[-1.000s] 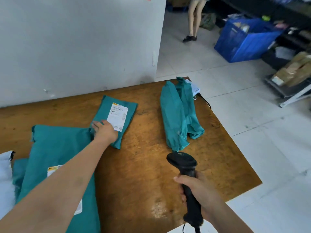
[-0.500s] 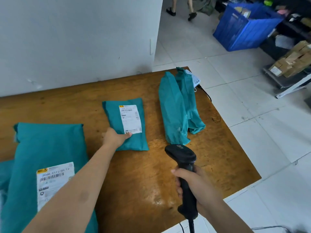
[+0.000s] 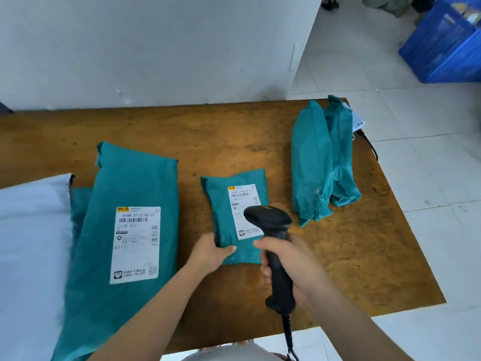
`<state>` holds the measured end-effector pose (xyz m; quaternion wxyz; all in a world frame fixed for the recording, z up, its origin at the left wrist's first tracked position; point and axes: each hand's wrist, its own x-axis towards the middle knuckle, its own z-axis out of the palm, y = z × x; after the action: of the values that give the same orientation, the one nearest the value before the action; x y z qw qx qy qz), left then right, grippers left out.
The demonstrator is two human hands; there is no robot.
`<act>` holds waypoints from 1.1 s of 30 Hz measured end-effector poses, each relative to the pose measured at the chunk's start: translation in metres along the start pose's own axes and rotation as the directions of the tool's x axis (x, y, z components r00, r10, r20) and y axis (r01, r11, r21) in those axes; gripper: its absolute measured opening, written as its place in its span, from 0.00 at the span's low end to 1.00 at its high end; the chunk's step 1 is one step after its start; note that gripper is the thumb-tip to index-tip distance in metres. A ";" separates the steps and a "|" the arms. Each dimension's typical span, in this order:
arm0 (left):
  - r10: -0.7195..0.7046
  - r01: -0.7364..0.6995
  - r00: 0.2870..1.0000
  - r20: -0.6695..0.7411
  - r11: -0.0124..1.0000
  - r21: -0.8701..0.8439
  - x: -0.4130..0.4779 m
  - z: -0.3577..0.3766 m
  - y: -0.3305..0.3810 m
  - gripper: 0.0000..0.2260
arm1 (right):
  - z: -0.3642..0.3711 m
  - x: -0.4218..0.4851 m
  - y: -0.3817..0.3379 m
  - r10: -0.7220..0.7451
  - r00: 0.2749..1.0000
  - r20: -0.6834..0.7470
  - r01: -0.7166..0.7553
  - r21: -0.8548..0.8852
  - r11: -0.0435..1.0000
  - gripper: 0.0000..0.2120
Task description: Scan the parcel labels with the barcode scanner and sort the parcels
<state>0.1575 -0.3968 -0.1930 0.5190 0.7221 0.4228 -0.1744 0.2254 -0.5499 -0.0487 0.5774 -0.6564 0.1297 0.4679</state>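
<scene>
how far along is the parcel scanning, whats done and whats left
Probably done: two teal parcels lie set aside on the table's far right. In hand: the left hand steadies the small teal parcel, label up, while the right hand holds the scanner over it. Left: the large teal parcel and white parcel.

worn wood table (image 3: 338, 256), smooth teal plastic parcels (image 3: 226, 204) w/ paper labels (image 3: 243, 204), matt black plastic scanner (image 3: 270, 225).
</scene>
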 end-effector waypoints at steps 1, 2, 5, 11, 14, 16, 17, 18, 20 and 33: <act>-0.001 0.001 1.000 0.000 1.000 0.006 -0.003 0.000 -0.001 0.27 | 0.002 0.001 -0.001 0.006 1.000 -0.001 -0.006 -0.016 1.000 0.07; 0.001 -0.001 1.000 -0.009 1.000 0.014 -0.008 0.001 -0.001 0.25 | 0.003 0.002 -0.002 0.010 1.000 -0.003 -0.010 -0.029 1.000 0.07; 0.007 0.000 0.998 -0.069 0.995 0.103 -0.015 0.007 0.000 0.21 | 0.007 0.005 -0.006 -0.006 1.000 0.003 0.006 -0.042 0.999 0.07; 0.031 -0.024 0.997 -0.076 0.995 0.095 -0.016 0.006 0.000 0.23 | 0.013 0.012 -0.011 -0.010 1.000 0.014 0.011 -0.068 0.998 0.07; 0.045 -0.037 0.996 -0.080 0.995 0.098 -0.016 0.006 0.001 0.23 | 0.013 0.013 -0.011 0.004 1.000 0.012 -0.003 -0.077 0.997 0.07; 0.050 -0.042 0.996 -0.080 0.995 0.096 -0.016 0.006 -0.001 0.23 | 0.012 0.013 -0.011 0.013 1.000 0.014 -0.012 -0.077 0.997 0.08; 0.049 -0.041 0.996 -0.079 0.995 0.093 -0.016 0.006 -0.001 0.24 | 0.012 0.012 -0.011 0.016 1.000 0.017 -0.015 -0.076 0.997 0.08; 0.055 -0.048 0.995 -0.082 0.995 0.092 -0.016 0.005 -0.002 0.24 | 0.012 0.012 -0.011 0.019 1.000 0.019 -0.017 -0.076 0.997 0.08; 0.062 -0.054 0.994 -0.085 0.995 0.089 -0.016 0.005 -0.004 0.23 | 0.011 0.011 -0.010 0.019 1.000 0.022 -0.017 -0.074 0.997 0.08; 0.068 -0.058 0.993 -0.093 0.993 0.105 -0.015 0.005 -0.004 0.21 | 0.007 0.006 -0.008 -0.015 1.000 0.008 0.015 -0.035 0.999 0.08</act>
<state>0.1467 -0.4073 -0.1868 0.4655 0.7684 0.4149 -0.1441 0.2315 -0.5390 -0.0472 0.5698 -0.6656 0.1142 0.4682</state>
